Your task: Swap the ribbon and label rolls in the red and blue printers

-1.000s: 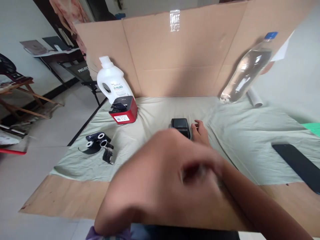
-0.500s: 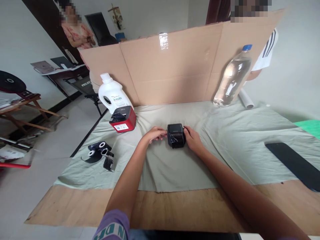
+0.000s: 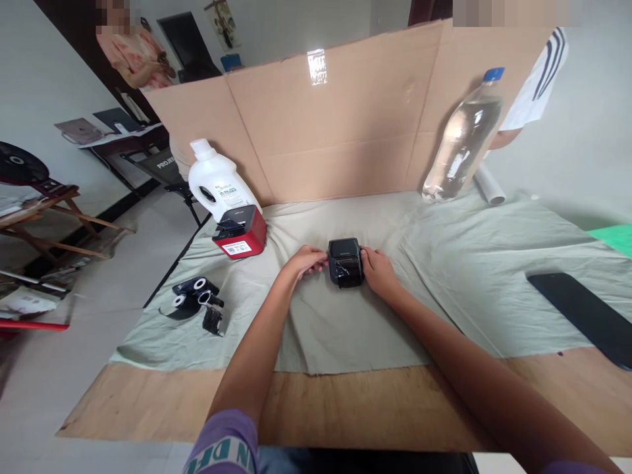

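A small black portable printer point(image 3: 345, 263) lies on the cloth in front of me, with shiny black film over its front half. My left hand point(image 3: 309, 261) is at its left side, fingers curled with the tips against the edge. On the opposite side, my right hand point(image 3: 379, 268) grips the casing, its thumb and fingers along the right edge. Between them the two hands hold the printer. To the left stands a red and black box-shaped printer point(image 3: 241, 232) with a white label. Nearer to me on that side lie black ribbon rolls point(image 3: 193, 299) with white cores.
A white jug point(image 3: 220, 179) stands behind the red printer. Cardboard point(image 3: 336, 138) rises along the back. At right are a water bottle point(image 3: 463, 141), a white tube point(image 3: 490, 184) and a long black flat object point(image 3: 582, 316). Two people stand beyond the cardboard.
The view has shifted slightly, so everything sits a little differently in the picture. Both hands stay at the black printer's sides.
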`<action>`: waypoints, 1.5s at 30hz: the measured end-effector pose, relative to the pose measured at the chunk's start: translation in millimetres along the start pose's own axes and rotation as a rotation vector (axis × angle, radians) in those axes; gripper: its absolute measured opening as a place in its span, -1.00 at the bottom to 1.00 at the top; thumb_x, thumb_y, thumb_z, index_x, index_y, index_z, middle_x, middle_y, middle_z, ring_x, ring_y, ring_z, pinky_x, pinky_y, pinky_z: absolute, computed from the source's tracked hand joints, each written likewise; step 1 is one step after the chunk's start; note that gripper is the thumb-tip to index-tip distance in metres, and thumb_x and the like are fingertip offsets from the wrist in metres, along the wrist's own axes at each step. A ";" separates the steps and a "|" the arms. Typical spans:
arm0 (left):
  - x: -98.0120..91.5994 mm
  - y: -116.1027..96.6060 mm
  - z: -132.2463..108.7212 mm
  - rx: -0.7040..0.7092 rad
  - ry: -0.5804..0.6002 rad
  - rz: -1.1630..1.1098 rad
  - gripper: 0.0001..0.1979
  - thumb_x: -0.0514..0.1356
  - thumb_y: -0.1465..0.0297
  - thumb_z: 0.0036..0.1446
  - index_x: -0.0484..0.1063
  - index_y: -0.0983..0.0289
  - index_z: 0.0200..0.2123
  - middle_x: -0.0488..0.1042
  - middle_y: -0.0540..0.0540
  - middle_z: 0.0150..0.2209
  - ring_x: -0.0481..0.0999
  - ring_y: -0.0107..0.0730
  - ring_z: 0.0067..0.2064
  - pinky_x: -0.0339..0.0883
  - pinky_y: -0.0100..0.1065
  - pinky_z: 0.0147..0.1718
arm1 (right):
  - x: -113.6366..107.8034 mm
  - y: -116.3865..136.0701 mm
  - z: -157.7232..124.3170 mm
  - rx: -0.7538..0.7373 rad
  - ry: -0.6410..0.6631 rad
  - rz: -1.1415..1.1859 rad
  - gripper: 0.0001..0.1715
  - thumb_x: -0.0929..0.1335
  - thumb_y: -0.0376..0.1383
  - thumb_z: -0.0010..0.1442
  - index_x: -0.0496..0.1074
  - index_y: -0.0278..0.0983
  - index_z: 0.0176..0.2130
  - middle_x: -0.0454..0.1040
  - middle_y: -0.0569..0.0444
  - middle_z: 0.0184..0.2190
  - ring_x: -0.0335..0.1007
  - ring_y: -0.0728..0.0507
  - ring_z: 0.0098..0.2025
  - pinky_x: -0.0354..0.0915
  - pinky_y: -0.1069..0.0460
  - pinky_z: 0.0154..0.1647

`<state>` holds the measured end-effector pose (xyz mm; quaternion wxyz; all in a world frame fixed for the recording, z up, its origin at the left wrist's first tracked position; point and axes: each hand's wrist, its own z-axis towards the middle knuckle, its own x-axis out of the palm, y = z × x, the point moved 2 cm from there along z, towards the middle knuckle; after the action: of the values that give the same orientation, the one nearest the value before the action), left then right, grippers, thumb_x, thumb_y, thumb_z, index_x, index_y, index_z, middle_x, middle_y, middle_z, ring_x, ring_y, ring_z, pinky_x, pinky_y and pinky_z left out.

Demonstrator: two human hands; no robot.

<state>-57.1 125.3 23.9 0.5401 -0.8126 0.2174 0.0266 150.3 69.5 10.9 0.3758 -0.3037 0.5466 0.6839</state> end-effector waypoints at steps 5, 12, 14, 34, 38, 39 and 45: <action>3.7 -5.8 -5.7 0.001 -0.037 0.009 -0.87 0.22 0.51 0.05 0.41 0.33 -0.53 0.49 0.02 -0.52 0.31 -0.64 -0.64 -0.11 -0.52 -0.73 | -0.8 1.3 -0.5 0.001 0.001 -0.002 -0.40 0.02 -0.22 0.47 0.41 -0.36 0.18 0.57 -0.16 -0.19 0.42 -0.25 -0.09 0.24 -0.05 -0.01; 3.3 -3.5 -6.6 -0.003 -0.039 -0.004 -0.86 0.27 0.48 0.02 0.40 0.33 -0.55 0.50 0.03 -0.52 0.30 -0.63 -0.63 -0.08 -0.54 -0.72 | 0.5 0.0 0.0 -0.006 0.002 -0.019 -0.42 0.02 -0.23 0.47 0.41 -0.35 0.18 0.58 -0.15 -0.16 0.41 -0.24 -0.06 0.23 -0.03 -0.01; 3.1 -1.8 -4.9 -0.004 -0.035 -0.013 -0.86 0.26 0.48 0.02 0.39 0.32 -0.55 0.49 0.02 -0.52 0.29 -0.64 -0.63 -0.08 -0.54 -0.73 | 0.8 -0.6 0.2 -0.010 0.005 -0.027 -0.43 0.02 -0.23 0.47 0.41 -0.34 0.18 0.58 -0.14 -0.16 0.41 -0.24 -0.06 0.22 -0.04 -0.01; 1.2 -29.9 -30.2 0.174 -0.064 0.215 -0.64 0.16 0.46 0.01 0.64 0.36 -0.14 0.43 -0.03 -0.61 0.21 -0.53 -0.58 0.07 -0.47 -0.59 | 2.2 -5.1 1.7 -0.026 0.000 -0.014 -0.44 0.04 -0.19 0.48 0.42 -0.28 0.17 0.59 -0.11 -0.17 0.42 -0.21 -0.09 0.23 -0.02 -0.05; 0.5 -27.3 -25.3 0.195 -0.101 0.154 -0.44 0.13 0.47 0.04 0.50 0.36 0.14 0.33 -0.09 -0.61 0.12 -0.56 -0.59 0.03 -0.48 -0.59 | 1.3 -4.1 1.8 -0.021 0.001 -0.013 -0.45 0.05 -0.18 0.47 0.43 -0.27 0.17 0.59 -0.11 -0.17 0.41 -0.21 -0.09 0.22 -0.02 -0.04; 1.0 -25.1 -22.3 0.200 -0.111 0.135 -0.40 0.12 0.48 0.04 0.44 0.35 0.20 0.30 -0.11 -0.62 0.12 -0.56 -0.59 0.02 -0.49 -0.59 | 0.5 -3.3 1.5 -0.018 0.005 -0.014 -0.45 0.06 -0.18 0.47 0.43 -0.27 0.17 0.59 -0.11 -0.16 0.41 -0.21 -0.08 0.22 -0.02 -0.04; 6.2 -9.4 -7.2 0.243 -0.168 0.054 -0.38 0.10 0.42 0.12 0.35 0.30 0.28 0.21 -0.14 -0.63 0.09 -0.53 -0.60 0.06 -0.48 -0.55 | -4.0 0.8 0.2 -0.002 0.032 -0.014 -0.45 0.09 -0.16 0.47 0.42 -0.29 0.21 0.59 -0.13 -0.08 0.40 -0.24 -0.04 0.21 -0.04 -0.01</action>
<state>-49.3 119.9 33.2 0.6499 -0.7300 0.1949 0.0823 151.8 68.9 14.7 0.3716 -0.3187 0.5497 0.6769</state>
